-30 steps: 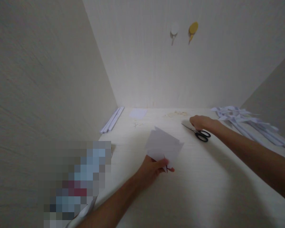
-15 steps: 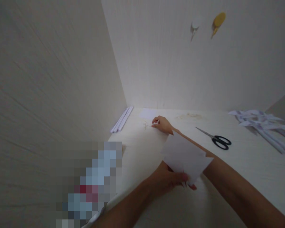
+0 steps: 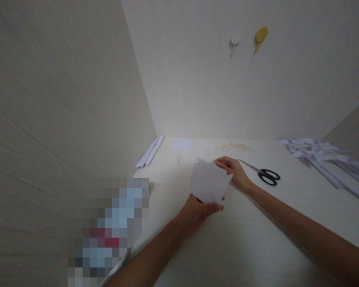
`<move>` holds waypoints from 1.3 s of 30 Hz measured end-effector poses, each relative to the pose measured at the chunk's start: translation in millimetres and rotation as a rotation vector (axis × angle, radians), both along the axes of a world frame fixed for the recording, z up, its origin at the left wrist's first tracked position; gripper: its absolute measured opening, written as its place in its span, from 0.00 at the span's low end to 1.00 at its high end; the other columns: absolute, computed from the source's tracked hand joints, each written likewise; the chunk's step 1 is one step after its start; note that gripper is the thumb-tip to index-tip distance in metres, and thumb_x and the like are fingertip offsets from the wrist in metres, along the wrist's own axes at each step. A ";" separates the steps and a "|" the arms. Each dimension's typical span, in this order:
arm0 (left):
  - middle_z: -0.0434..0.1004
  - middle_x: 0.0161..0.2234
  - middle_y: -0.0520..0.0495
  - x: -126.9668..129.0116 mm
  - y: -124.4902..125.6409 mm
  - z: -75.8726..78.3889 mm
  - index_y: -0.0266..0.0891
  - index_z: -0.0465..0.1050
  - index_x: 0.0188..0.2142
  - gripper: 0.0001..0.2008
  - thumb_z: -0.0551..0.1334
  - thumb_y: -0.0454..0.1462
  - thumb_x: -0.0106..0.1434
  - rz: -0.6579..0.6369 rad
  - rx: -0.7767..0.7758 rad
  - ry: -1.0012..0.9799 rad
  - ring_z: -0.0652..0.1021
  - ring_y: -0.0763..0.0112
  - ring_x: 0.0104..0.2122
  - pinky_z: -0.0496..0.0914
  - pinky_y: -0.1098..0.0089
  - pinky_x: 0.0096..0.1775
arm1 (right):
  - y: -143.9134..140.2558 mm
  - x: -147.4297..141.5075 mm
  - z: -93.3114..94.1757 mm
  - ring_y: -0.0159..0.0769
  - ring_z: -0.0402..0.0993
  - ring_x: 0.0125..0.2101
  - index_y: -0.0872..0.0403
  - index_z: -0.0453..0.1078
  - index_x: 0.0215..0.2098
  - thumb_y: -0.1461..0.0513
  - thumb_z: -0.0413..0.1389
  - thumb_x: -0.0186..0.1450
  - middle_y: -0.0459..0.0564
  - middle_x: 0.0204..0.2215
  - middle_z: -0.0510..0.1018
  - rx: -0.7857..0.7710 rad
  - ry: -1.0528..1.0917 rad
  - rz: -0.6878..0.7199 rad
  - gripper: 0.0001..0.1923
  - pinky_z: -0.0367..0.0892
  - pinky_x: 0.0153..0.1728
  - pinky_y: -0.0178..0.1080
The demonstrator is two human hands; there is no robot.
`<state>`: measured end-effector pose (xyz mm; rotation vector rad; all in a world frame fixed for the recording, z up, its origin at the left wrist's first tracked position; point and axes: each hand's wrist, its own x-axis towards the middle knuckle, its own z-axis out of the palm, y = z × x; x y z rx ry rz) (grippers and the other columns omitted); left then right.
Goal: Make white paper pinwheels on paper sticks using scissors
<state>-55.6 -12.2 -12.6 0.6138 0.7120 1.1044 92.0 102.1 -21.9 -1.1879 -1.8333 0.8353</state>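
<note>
1. Nearest, the white paper point(image 3: 211, 182) is gripped by the left hand point(image 3: 202, 211), the thumb laid over its near edge and the fingers tucked beneath, as it was half a second ago.
2. The right hand point(image 3: 225, 163) has been brought back from the small pale bits point(image 3: 178, 158) on the left, where it was seen half a second earlier, to the far right edge of the paper. Its fingers are bent in toward the thumb; whether anything is pinched there cannot be told.
3. The paper is placed at the middle of the view, just in front of the left hand. It is smooth and plain, with pointed corners at its far and right sides and a small notch near the right corner.
4. The near left edge of the table point(image 3: 167, 191) is partly covered by a pixelated patch point(image 3: 116, 223). Pale tabletop is seen between the two forearms.
5. To the right, black-handled scissors point(image 3: 268, 177) are laid flat, apart from the right hand, the tip pointed toward it.
6. Farther off, the table is edged by white rolls point(image 3: 150, 151) at left, a flat sheet point(image 3: 182, 144), thin tan strands point(image 3: 236, 146) and a paper heap point(image 3: 314, 153) at right.
7. Farthest, the space is closed by the back wall point(image 3: 197, 79), where a white hook point(image 3: 235, 38) and a yellow hook point(image 3: 261, 35) are fixed.
</note>
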 end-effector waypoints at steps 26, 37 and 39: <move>0.73 0.41 0.47 49.8 13.0 -12.0 0.51 0.44 0.58 0.44 0.65 0.31 0.47 -0.024 0.382 0.412 0.77 0.70 0.34 0.71 0.65 0.40 | -90.6 65.6 -9.9 0.25 0.63 0.21 0.57 0.67 0.24 0.59 0.56 0.55 0.42 0.18 0.68 -0.404 0.537 -0.142 0.08 0.57 0.23 0.31; 0.78 0.24 0.47 62.4 10.3 -5.1 0.36 0.76 0.27 0.07 0.64 0.32 0.45 0.026 0.363 0.883 0.77 0.71 0.22 0.72 0.75 0.25 | -93.7 59.6 -4.1 0.24 0.61 0.18 0.57 0.67 0.23 0.61 0.57 0.54 0.40 0.16 0.67 -0.477 0.546 -0.157 0.07 0.56 0.22 0.30; 0.79 0.23 0.47 62.4 9.6 -4.3 0.36 0.77 0.28 0.08 0.64 0.32 0.45 0.008 0.372 0.904 0.77 0.71 0.22 0.72 0.75 0.26 | -92.8 59.6 -4.6 0.24 0.61 0.18 0.57 0.68 0.22 0.61 0.57 0.54 0.40 0.16 0.68 -0.486 0.563 -0.156 0.07 0.56 0.22 0.30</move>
